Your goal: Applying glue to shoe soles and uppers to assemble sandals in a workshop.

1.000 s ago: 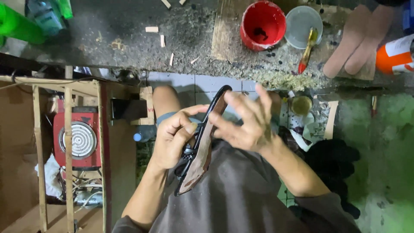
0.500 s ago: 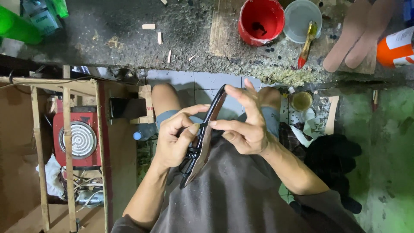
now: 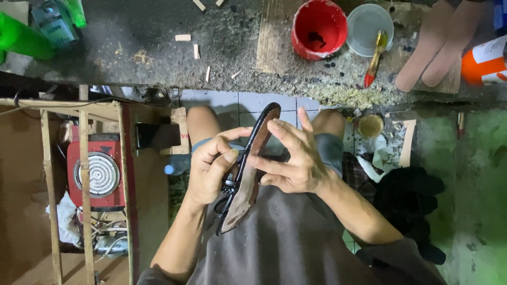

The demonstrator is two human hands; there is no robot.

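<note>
Between both hands (image 3: 211, 169), gripped sole (image 3: 248, 174).

I note a rough, dark grey concrete workbench (image 3: 158, 42) across the top of the view, littered with small wood chips and sawdust. On it stand a red plastic cup (image 3: 318, 27), a clear plastic cup (image 3: 368, 29) with a yellow-handled brush (image 3: 376, 55) laid across it, and flat tan sole-shaped cut-outs (image 3: 438, 45). Green plastic bottles (image 3: 21, 37) sit at the far left. Below the bench I see pale grey floor tiles (image 3: 232, 103). To the left stands a bare wooden frame (image 3: 84, 174) around a red electric hotplate with a spiral coil (image 3: 97, 174). The right side shows a green-stained concrete floor (image 3: 475, 184) and a heap of black cloth (image 3: 412, 206). Lighting is dim.
</note>
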